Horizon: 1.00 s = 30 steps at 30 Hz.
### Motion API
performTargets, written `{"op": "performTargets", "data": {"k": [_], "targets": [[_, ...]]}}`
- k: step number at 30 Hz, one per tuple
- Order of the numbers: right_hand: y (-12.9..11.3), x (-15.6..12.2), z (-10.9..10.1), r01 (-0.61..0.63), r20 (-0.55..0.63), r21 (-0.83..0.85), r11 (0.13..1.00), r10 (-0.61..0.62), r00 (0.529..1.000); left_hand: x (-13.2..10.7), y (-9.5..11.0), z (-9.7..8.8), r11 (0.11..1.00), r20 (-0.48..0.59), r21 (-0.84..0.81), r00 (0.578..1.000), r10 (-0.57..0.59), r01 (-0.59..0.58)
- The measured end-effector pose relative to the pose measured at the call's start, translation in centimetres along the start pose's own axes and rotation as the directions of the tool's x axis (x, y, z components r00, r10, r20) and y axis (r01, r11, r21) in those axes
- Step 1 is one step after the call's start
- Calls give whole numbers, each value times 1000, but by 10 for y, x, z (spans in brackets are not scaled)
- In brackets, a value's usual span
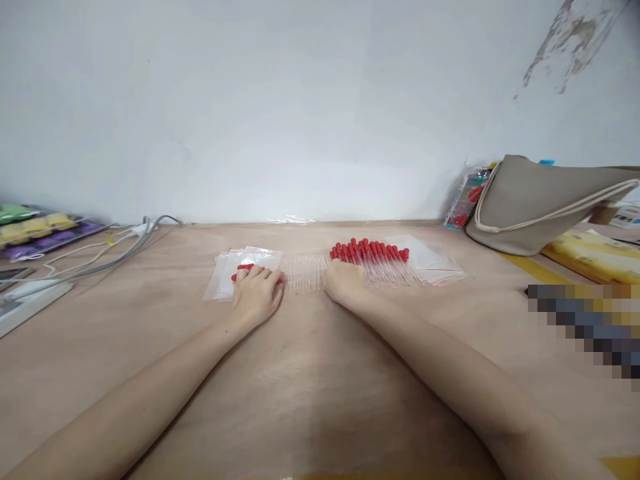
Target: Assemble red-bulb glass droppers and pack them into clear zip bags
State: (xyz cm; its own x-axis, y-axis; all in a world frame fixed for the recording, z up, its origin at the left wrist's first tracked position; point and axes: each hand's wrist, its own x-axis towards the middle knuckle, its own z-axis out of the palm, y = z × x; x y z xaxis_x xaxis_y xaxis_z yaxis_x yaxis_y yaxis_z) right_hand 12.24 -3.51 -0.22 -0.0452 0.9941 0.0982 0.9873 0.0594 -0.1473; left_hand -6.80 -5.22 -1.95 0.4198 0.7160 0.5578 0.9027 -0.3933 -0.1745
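Head view, single: from above the table's (pixel 310 373) near edge, facing forward and down, far edge and wall (pixel 300 113) included.

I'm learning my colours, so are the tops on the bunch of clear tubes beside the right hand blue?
No, the tops on the clear tubes beside the right hand are red.

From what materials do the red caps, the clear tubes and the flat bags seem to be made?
Red caps: probably rubber or soft plastic; evenly coloured, with a slight sheen.
Clear tubes: glass or clear plastic, I cannot tell; transparent, with thin highlights.
Flat bags: likely thin plastic film; translucent, with shiny glare.
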Motion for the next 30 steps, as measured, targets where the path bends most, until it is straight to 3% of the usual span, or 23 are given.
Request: {"op": "performTargets", "data": {"k": [3, 5, 8, 10, 13, 19, 21, 30], "targets": [[18, -18, -1, 84, -187, 42, 996, -75, 979, -3, 5, -9, 997, -63, -71, 998, -15, 10], [37, -31, 4, 235, -303, 90, 968, -199, 932, -9, 12, -16, 975, -69, -218, 997, 31, -45], [70, -48, 16, 397, -441, 179, 900, -287, 850, -20, 24, -23, 855, 34, -495, 980, 195, -153], [87, -57, 23, 499, -524, 204, 842, -337, 782, -26, 31, -25, 780, 96, -604, 958, 271, -161], [98, -65, 24, 595, -573, 239, 768, -383, 725, -27, 38, -23, 762, 113, -637, 963, 244, -118], [80, -74, 15, 518, -443, 384, 764, -339, 830, -19, 42, -16, 724, 126, -689, 977, 174, -40], [74, -78, 14, 520, -398, 423, 742, -363, 842, -19, 44, -17, 691, 136, -723, 981, 137, 4], [59, -89, 1, 617, -423, 310, 723, -477, 771, -25, 53, -24, 549, 257, -812, 966, 28, 200]]}}
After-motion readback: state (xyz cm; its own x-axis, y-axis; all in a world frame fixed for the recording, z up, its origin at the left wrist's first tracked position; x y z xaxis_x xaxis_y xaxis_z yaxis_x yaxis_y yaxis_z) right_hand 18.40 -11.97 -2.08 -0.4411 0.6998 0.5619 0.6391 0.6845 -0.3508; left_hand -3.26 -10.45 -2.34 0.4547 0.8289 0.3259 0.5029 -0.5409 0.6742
